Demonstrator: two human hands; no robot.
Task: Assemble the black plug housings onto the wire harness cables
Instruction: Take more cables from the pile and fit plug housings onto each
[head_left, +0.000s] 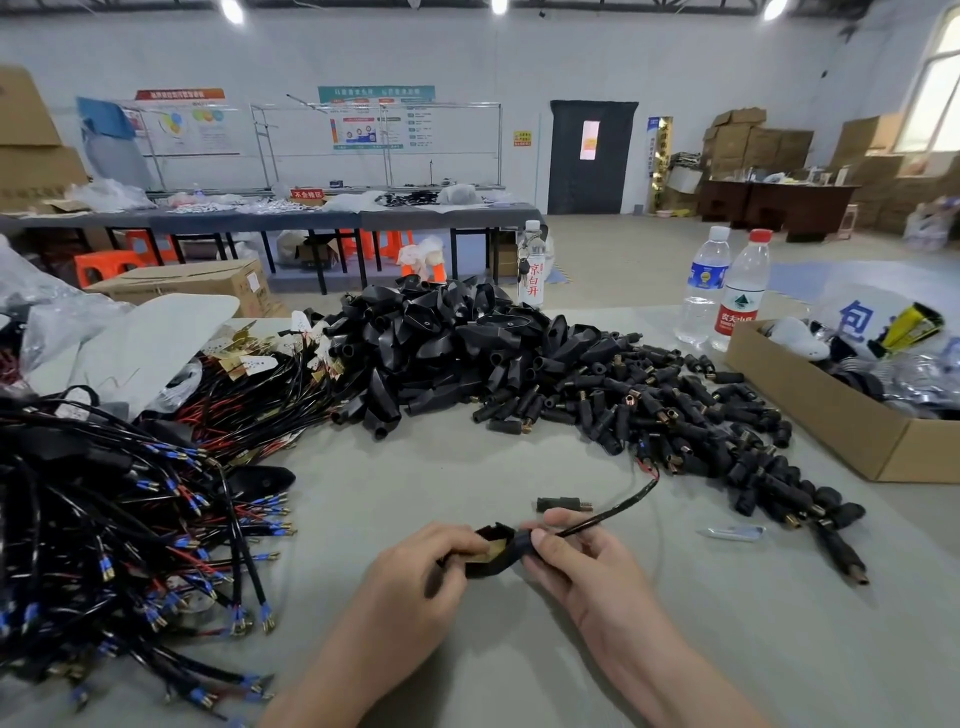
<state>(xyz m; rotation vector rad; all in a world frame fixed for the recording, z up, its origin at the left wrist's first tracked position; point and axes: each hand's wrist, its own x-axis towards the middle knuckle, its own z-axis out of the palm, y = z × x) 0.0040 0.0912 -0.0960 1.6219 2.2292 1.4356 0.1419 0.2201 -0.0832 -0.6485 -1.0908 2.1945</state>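
Grey table (467, 467): cardboard box (810, 410) holds plastic bags (919, 382); plug housings (431, 343) heaped loose.

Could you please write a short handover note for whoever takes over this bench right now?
The left hand grips the open end of one plug housing; the right hand pinches its neck, where the cable enters. A brass part shows inside; seating looks unfinished. The housing pile sits mid-table, the harness bundle lies left, small connectors right. Left to do: finish this one, then the piles. Finished count: cannot tell.
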